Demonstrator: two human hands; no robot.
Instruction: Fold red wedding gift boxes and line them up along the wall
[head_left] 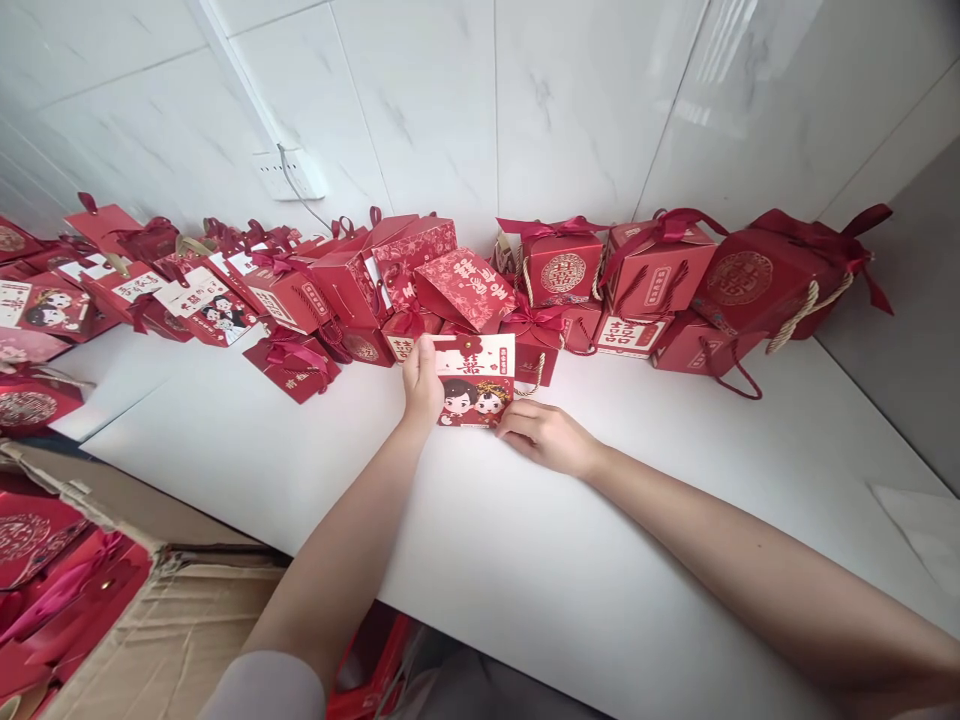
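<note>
Upright in front of me is a small gift box [477,400], its front cream above and red below, with two cartoon faces and a dark red ornament at the top. My left hand [424,388] grips its left side, thumb up along the edge. Around the lower right corner curl the fingers of my right hand [551,436], closed on it. The back of this box is hidden from me. Just behind it are a patterned red box [469,287] lying tilted on others and a red box with a ribbon bow [536,350].
Many red gift boxes with ribbons and cord handles line the wall, some stacked, including a large box [750,275] at right. A small red box [289,365] lies forward on the white table [637,560]. An open cardboard carton [187,620] holds more boxes at lower left.
</note>
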